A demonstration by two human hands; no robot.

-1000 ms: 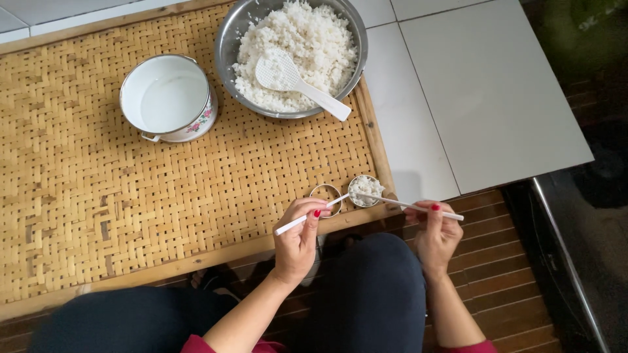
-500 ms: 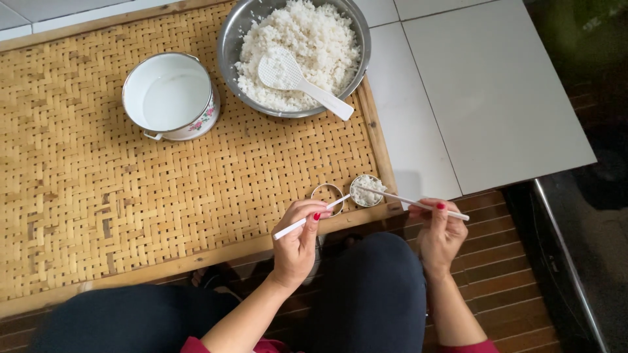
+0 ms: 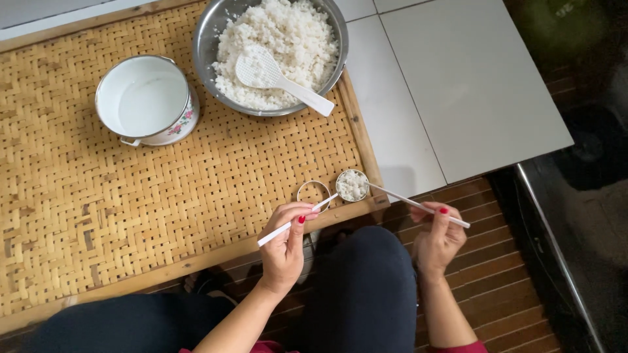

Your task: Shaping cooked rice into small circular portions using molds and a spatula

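My left hand (image 3: 285,243) grips a thin white stick (image 3: 296,220) whose tip reaches a small round metal scoop (image 3: 352,185) packed with white rice. My right hand (image 3: 437,239) holds that scoop's long thin handle (image 3: 418,205) near its end. An empty metal ring (image 3: 314,193) lies just left of the scoop on the woven bamboo tray (image 3: 131,209). Farther up sits a steel bowl (image 3: 208,39) heaped with cooked rice (image 3: 288,39), with a white rice paddle (image 3: 278,77) resting in it.
A white enamel pot (image 3: 145,99) with a flower pattern stands at the tray's upper left. Pale tiles (image 3: 458,91) lie to the right of the tray. My dark-clad knees (image 3: 360,294) rest over a wooden slat floor (image 3: 504,287).
The view has shifted slightly; my hands, the scoop and the stick stay in nearly the same pose by the tray's near edge.
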